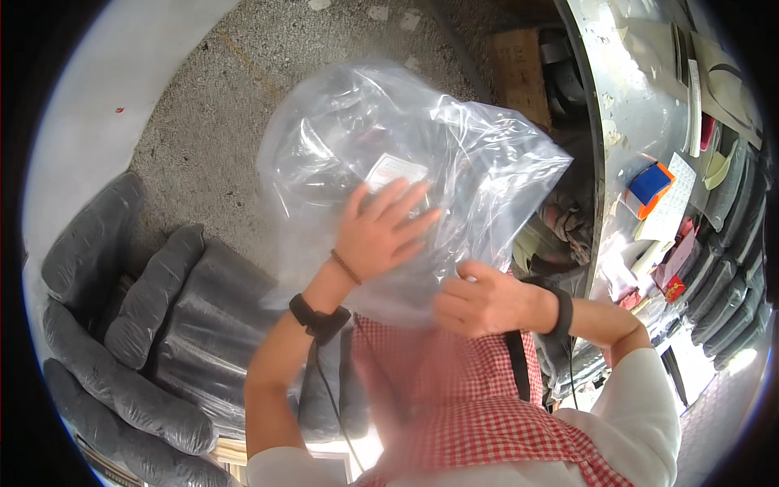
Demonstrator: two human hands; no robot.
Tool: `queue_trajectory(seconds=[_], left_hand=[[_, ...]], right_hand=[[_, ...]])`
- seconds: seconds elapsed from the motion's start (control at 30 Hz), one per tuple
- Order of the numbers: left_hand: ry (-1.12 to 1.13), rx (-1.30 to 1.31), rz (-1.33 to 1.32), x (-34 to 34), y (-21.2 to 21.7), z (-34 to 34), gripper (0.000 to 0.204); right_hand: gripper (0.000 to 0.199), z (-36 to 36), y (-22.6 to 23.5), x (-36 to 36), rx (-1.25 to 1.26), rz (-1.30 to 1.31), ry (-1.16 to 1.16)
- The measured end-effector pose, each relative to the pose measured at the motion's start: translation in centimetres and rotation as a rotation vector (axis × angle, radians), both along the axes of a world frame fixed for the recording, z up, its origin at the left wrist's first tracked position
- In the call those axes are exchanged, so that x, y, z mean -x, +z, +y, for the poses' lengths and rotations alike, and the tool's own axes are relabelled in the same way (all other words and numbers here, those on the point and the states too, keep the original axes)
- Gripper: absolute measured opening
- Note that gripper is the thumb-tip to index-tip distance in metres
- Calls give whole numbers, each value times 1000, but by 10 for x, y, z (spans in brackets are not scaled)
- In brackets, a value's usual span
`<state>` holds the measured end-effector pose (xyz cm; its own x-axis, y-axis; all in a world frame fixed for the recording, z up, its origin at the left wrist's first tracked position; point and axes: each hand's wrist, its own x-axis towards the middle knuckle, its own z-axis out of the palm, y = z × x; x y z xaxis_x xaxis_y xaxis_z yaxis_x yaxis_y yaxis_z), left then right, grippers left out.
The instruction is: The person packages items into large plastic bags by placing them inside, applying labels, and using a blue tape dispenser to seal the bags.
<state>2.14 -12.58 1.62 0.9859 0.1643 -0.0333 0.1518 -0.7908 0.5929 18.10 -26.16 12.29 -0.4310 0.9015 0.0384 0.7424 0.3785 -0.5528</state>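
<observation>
A large, clear plastic bag, puffed out and creased, hangs in front of me. Through its film I see a white printed label; what else lies inside is hard to make out. My left hand lies against the bag with its fingers spread, just below the label. At the bag's near right edge, the fingers of my right hand are curled closed on the plastic film. Dark bands circle both wrists.
Dark grey plastic-wrapped bundles are piled at the left. On the right stands a worktable with a blue and orange box, a paper sheet and stacked dark packages. A cardboard box stands beyond the bag on the speckled floor.
</observation>
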Motion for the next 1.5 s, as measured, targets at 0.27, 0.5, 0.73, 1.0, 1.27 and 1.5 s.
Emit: queue_trajectory(seconds=[0.27,0.5,0.73,1.0,1.27,1.5], left_hand=[[376,900,232,27,83,6,35],[933,-207,40,108,-51,-53,57],[1224,555,163,108,-101,-115,61],[1505,820,125,102,-77,-61,66],[119,-205,65,11,25,-62,53],[331,600,73,-9,87,-40,52]], right_hand=[[22,35,-73,-5,100,-108,-223],[84,7,-162,-50,330,162,-777],[58,-36,-221,-30,649,932,-896],[44,-123,-152,-81,369,-114,-990],[38,-271,-55,-232,56,-653,-2049],[28,-140,48,-126,68,953,-1756]])
